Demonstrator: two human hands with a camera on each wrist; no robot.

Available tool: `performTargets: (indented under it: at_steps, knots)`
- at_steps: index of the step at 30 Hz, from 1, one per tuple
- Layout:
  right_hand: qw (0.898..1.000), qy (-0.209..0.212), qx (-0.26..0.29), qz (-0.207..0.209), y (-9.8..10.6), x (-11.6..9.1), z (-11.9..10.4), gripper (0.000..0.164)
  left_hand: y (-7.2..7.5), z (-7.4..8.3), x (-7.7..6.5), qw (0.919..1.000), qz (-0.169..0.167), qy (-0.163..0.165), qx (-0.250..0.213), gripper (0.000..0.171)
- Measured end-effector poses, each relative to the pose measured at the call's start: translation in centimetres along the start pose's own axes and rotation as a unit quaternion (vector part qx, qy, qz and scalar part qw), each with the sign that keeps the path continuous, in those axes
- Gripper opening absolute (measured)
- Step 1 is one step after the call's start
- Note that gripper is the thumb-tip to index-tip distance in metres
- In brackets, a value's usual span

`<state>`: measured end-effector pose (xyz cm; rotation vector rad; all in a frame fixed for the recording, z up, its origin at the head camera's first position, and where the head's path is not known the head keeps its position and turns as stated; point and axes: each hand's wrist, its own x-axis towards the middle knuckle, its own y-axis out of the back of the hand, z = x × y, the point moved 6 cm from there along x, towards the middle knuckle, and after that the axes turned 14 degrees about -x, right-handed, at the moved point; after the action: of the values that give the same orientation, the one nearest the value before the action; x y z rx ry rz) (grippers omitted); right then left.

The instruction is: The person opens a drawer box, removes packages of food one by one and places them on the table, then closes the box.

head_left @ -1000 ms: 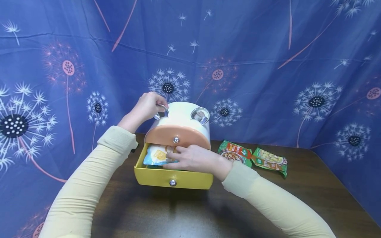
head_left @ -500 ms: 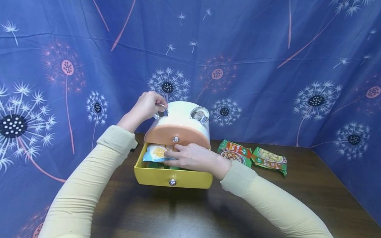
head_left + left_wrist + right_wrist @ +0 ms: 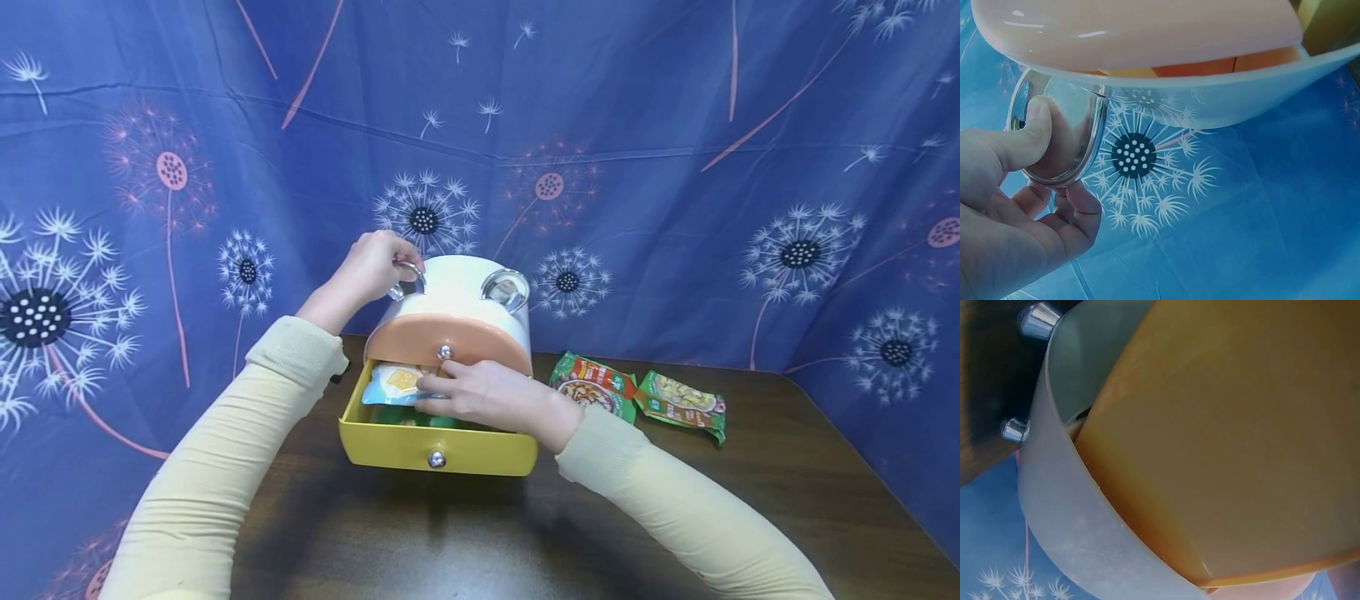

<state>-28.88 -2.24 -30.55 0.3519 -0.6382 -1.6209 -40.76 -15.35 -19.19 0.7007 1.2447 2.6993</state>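
A white rounded cabinet (image 3: pixel 450 283) has an orange upper drawer front (image 3: pixel 420 337) and a yellow drawer (image 3: pixel 390 446) pulled out below. My left hand (image 3: pixel 371 262) pinches the silver ear-like ring (image 3: pixel 1072 137) on the cabinet's left side, thumb on its face and fingers behind. My right hand (image 3: pixel 487 396) reaches over the yellow drawer, fingers extended against a blue-and-white packet (image 3: pixel 392 385) inside it. Green packaging (image 3: pixel 397 414) shows beneath that packet. The right wrist view has no hand in it, only the yellow drawer's outer side (image 3: pixel 1222 462) and the white shell (image 3: pixel 1085 512).
A second silver ear (image 3: pixel 506 289) stands at the cabinet's right. Two food packets, one red-and-green (image 3: pixel 592 386) and one green-and-brown (image 3: pixel 682 404), lie on the dark wooden table (image 3: pixel 600 517) to the right. A blue dandelion-print cloth (image 3: pixel 645 125) hangs behind.
My right hand has shifted slightly up and back in the drawer. The packet's front edge has moved back with it, exposing green packaging underneath. My left hand stays on the ear.
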Motion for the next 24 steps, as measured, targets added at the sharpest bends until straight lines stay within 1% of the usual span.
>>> performTargets:
  at_steps: [6, 14, 19, 24]
  knots:
    - [1.000, 0.001, 0.008, 0.001, 0.3, -0.1, 0.1, 0.044, -0.1, -0.1, 0.1, 1.0000, -0.002, 0.003, 0.000, 0.009]
    - [0.999, -0.016, 0.028, 0.013, 1.3, -0.2, 0.7, 0.043, 0.0, -0.3, 0.1, 0.9999, -0.001, 0.012, -0.005, 0.009]
    - [0.997, -0.031, 0.062, 0.024, 1.7, -0.4, 0.8, 0.051, -0.1, -0.3, 0.1, 0.9999, -0.002, 0.010, -0.006, 0.009]
    - [0.996, -0.038, 0.069, 0.034, 2.1, -0.6, 0.8, 0.061, -0.1, -0.2, 0.1, 0.9999, -0.003, 0.008, -0.008, 0.010]
